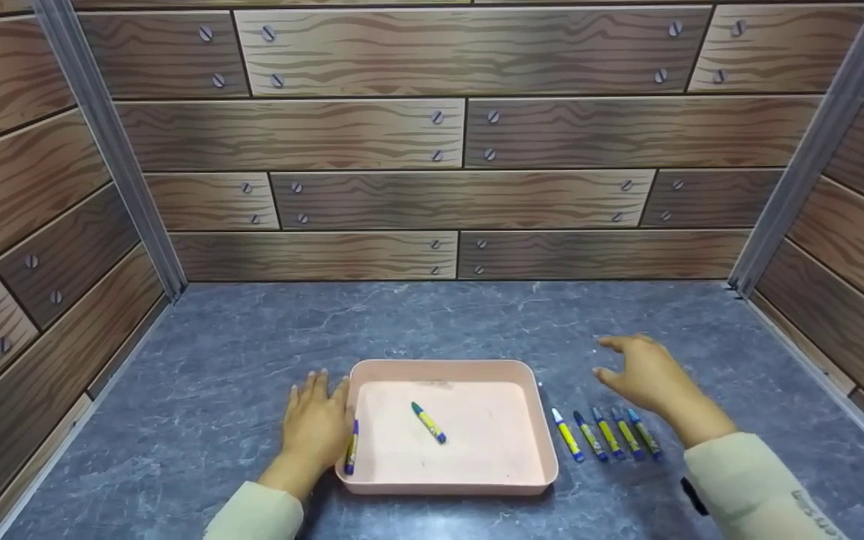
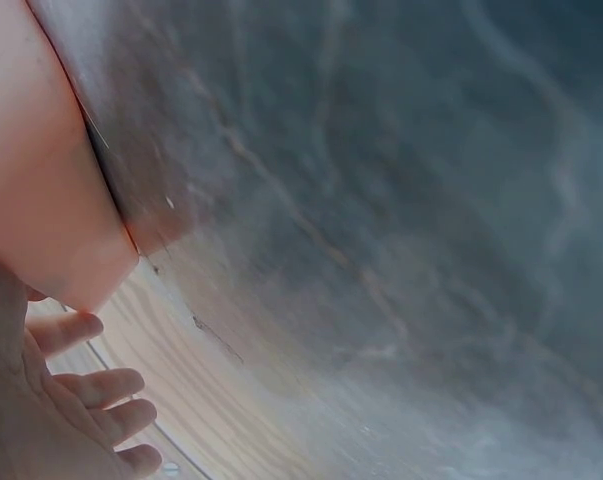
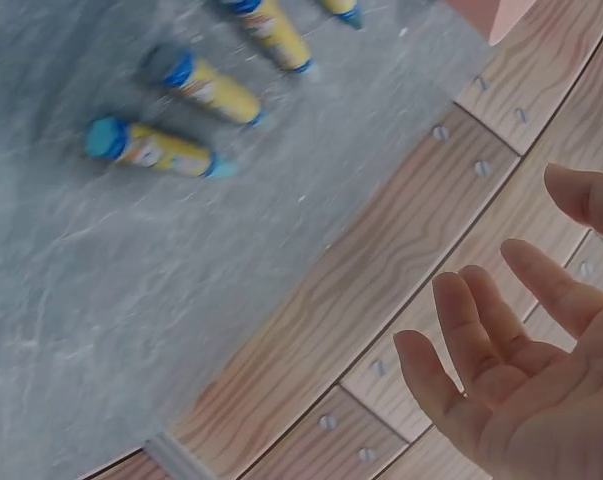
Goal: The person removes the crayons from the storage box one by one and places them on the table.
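My left hand (image 1: 316, 424) rests against the left side of a shallow pink tray (image 1: 488, 450), fingers fairly straight and pointing away from me. The left wrist view shows its fingertips beside the tray's corner. Inside the tray, a yellow crayon (image 1: 429, 423) with a green tip lies slantwise near the middle. Another crayon (image 1: 352, 450), dark blue at its ends, lies along the left wall. Right of the tray, several yellow-wrapped crayons (image 1: 607, 435) lie side by side in a row. My right hand (image 1: 649, 375) hovers beyond the row's right end, empty, fingers loosely spread and thumb apart.
The grey marbled table (image 1: 432, 319) carries the tray and the crayons. Wood-patterned walls (image 1: 372, 135) enclose it at the back and both sides, with metal posts (image 1: 113, 150) at the corners.
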Tool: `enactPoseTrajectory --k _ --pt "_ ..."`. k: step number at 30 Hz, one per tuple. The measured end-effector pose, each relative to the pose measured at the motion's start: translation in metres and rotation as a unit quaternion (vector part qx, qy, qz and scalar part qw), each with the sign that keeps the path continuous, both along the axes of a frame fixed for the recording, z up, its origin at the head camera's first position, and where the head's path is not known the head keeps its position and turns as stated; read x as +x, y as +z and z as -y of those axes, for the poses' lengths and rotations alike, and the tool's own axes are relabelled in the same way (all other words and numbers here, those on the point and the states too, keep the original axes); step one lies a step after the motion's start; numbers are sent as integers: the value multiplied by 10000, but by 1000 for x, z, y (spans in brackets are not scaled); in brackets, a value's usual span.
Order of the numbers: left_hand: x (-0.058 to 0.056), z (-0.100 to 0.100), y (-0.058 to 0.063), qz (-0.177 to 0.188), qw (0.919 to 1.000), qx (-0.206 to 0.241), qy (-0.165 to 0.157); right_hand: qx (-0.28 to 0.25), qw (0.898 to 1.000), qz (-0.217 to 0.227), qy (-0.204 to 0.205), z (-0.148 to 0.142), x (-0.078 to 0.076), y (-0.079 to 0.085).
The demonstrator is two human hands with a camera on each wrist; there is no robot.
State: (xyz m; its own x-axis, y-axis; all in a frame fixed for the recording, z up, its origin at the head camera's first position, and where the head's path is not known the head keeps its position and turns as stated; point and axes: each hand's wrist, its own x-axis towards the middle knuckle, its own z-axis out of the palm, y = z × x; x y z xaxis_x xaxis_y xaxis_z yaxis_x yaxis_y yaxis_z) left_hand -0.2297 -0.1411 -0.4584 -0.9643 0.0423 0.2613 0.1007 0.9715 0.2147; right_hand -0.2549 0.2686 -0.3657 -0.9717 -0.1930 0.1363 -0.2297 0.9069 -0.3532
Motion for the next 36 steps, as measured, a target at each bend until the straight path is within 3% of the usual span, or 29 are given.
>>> enactPoseTrajectory --k 6,18,25,36 --pt "1 0 -1 -30 10000 1 32 -93 9996 -169 182 25 -4 -4" --pt "0 0 -3 21 9999 63 75 -314 9987 155 383 85 -7 -22" --pt "-2 -1 -2 91 9999 13 63 -352 9975 -156 599 119 -6 -40" --pt "-1 1 -1 -7 9999 -12 106 -180 9969 22 769 165 -1 -65"
